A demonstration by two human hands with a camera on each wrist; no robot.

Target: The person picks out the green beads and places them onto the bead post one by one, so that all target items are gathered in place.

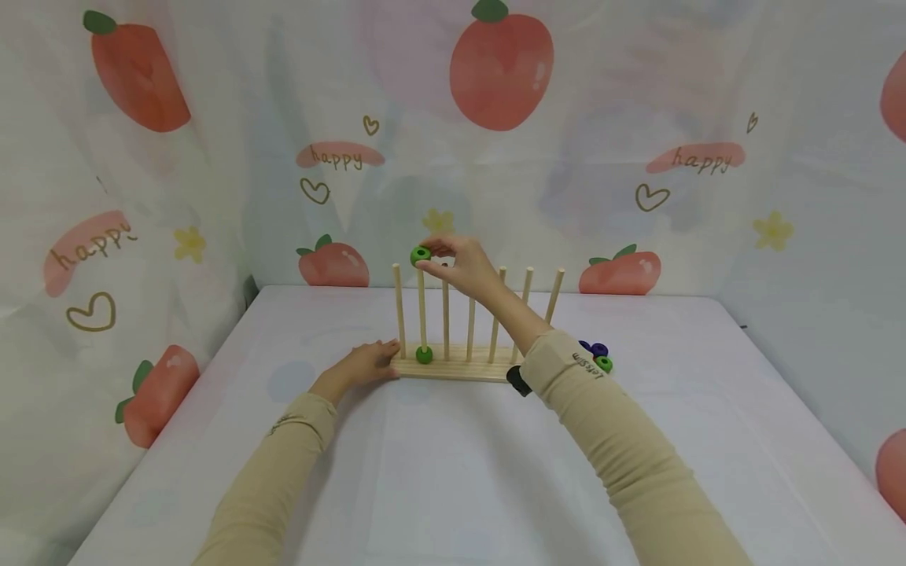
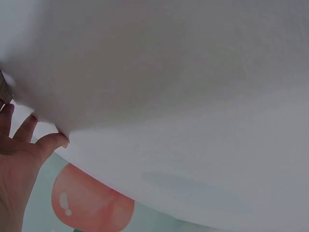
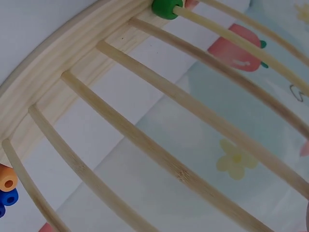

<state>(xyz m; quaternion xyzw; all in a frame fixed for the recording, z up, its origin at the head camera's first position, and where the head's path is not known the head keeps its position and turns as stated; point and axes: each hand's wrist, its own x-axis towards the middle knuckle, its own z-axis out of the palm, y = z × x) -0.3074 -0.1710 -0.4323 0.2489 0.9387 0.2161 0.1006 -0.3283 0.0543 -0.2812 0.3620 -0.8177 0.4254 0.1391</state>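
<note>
While the left end of the wooden rack (image 1: 453,374) is gripped by the left hand (image 1: 364,364), a green bead (image 1: 418,258) is pinched by the right hand (image 1: 463,263) at the top of the rack's second peg (image 1: 422,310) from the left. Whether the tip of that peg is already inside the bead's hole cannot be told; the hole is seen dark, with no wood showing through. At the foot of the same peg, against the rack's base, a seated bead (image 1: 424,355), also green, is found. No beads are seen on the rack's other pegs. Beyond the rack's right end, a blue bead (image 1: 599,350) and a loose green bead (image 1: 604,364) are grouped with others, partly hidden by the sleeve; an orange bead (image 3: 5,173) is shown there by the right wrist view.

For the threading to be done well, the bead is best held by its sides, so that the hole is left uncovered and can be centred over the peg. It should be levelled before being lowered, since a tilted bead could be jammed on the wood. Sideways pressure is best avoided, as the slender peg might be bent, and the rack's base should be steadied throughout.
</note>
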